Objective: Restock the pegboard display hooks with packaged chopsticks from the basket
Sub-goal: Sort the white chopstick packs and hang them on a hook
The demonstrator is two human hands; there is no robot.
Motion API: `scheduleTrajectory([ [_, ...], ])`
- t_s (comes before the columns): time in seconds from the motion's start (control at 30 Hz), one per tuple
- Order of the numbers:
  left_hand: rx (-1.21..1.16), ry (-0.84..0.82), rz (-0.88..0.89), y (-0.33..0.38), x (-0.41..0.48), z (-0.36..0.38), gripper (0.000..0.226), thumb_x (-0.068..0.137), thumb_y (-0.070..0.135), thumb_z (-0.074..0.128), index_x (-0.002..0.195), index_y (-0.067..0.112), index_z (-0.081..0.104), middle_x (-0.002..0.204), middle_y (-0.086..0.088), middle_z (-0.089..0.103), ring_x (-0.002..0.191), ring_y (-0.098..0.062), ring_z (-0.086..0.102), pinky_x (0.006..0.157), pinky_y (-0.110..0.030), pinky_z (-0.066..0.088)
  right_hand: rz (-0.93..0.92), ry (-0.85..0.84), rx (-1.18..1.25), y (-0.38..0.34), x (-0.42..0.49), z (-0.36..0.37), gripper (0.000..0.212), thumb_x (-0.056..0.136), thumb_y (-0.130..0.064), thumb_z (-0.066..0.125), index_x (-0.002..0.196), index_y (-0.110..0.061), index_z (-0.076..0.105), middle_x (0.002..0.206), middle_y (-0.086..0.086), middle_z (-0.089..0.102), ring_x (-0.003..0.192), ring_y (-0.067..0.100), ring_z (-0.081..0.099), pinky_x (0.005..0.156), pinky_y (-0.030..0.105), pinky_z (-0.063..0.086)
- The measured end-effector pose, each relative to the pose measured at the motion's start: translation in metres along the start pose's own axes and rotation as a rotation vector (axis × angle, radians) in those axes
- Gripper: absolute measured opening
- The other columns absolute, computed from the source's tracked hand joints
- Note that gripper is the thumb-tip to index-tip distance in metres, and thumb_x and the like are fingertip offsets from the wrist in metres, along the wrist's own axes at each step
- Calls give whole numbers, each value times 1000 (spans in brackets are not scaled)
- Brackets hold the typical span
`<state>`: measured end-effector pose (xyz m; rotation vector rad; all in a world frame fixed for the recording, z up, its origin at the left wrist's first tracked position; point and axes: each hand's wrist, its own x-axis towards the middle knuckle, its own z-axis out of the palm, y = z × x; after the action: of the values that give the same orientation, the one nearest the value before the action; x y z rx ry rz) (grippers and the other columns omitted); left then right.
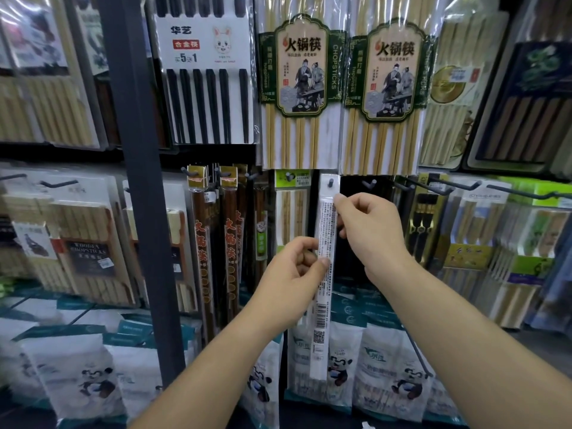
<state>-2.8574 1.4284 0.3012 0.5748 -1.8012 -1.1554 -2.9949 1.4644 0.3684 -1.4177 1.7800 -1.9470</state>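
A long, narrow white chopstick packet (325, 292) hangs upright in front of the pegboard, its back label with barcode facing me. Its top hole sits over a dark hook (330, 183). My right hand (368, 233) pinches the packet near the top, just under the hook. My left hand (294, 274) pinches it lower down at mid-length, thumb on its front. To the right, an empty hook (370, 183) sticks out of the dark board. No basket is in view.
Large bamboo hotpot chopstick packs (301, 88) hang directly above. Brown chopstick packets (213, 243) and a green-topped pack (292, 212) hang to the left, boxed sets (483, 243) to the right. A dark upright post (139, 181) stands left. Panda-printed bags (393, 366) line the bottom shelf.
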Motion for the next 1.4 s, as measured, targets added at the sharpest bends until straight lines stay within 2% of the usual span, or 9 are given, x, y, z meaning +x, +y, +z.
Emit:
scheduleTrajectory([
  [0.23, 551, 171, 160, 1, 12, -13, 26, 94, 59, 47, 97, 35, 57, 98, 15, 57, 86, 1, 58, 74, -25, 52, -68, -7, -141, 30, -18, -11, 21, 96, -40, 65, 81, -26, 68, 76, -9, 68, 68, 5, 62, 64, 26, 48],
  [0.33, 345, 182, 67, 4, 27, -4, 47, 96, 64, 44, 124, 27, 56, 125, 8, 57, 112, -6, 57, 98, -33, 50, -96, -79, -171, 46, -25, -6, 25, 103, -44, 53, 121, -30, 62, 115, -15, 66, 100, -8, 58, 89, 25, 49],
  [0.47, -74, 69, -76, 8, 47, 21, 64, 105, 57, 41, 160, 25, 29, 162, 5, 36, 148, -10, 33, 111, -26, 27, -7, -285, 52, 53, -22, 14, 74, 95, -72, 22, 161, -40, 12, 168, -18, 12, 153, -1, 10, 127, 40, 13],
  [0.7, -444, 46, -121, 0, 69, 40, 56, 109, 47, 39, 159, 25, 34, 157, 4, 48, 138, -4, 47, 110, -22, 37, 103, -281, 355, 64, 0, 41, 69, 97, -71, 23, 160, -46, 15, 166, -17, 24, 137, -11, 35, 114, 20, 29],
  [0.87, -359, 67, -83, -3, 78, 37, 50, 107, 49, 39, 152, 27, 48, 148, 9, 55, 136, -2, 50, 114, -27, 36, 111, -259, 388, 71, 14, 48, 59, 107, -56, 21, 162, -34, 21, 166, -12, 26, 150, 1, 24, 127, 35, 19],
  [1.07, -257, 51, -50, -10, 69, 36, 49, 110, 44, 35, 157, 28, 37, 127, 32, 53, 98, 33, 50, 78, 7, 39, 88, -271, 387, 79, 6, 49, 73, 96, -66, 24, 162, -36, 16, 167, -14, 22, 150, -1, 22, 127, 35, 19],
  [1.2, -242, 42, -127, -8, 46, 33, 57, 110, 41, 36, 163, 26, 20, 161, 11, 34, 128, 11, 37, 76, 10, 35, 82, -314, 341, 88, -15, 41, 76, 93, -72, 24, 161, -43, 8, 163, -26, 23, 144, -12, 26, 122, 27, 23],
  [1.3, -151, 70, -122, -19, 18, 25, 58, 108, 43, 40, 162, 29, 24, 162, 17, 29, 140, 9, 28, 96, 4, 32, 91, -283, 217, 102, -47, 26, 78, 91, -80, 23, 160, -45, 11, 145, -48, 23, 132, -29, 24, 109, 13, 23],
  [1.4, -88, 124, -87, -40, -18, 14, 48, 108, 38, 46, 154, 27, 41, 149, 19, 45, 122, 22, 46, 91, 5, 37, 134, -186, 82, 126, -91, 14, 67, 95, -72, 28, 155, -42, 31, 149, -33, 35, 134, -16, 34, 102, 10, 26],
])
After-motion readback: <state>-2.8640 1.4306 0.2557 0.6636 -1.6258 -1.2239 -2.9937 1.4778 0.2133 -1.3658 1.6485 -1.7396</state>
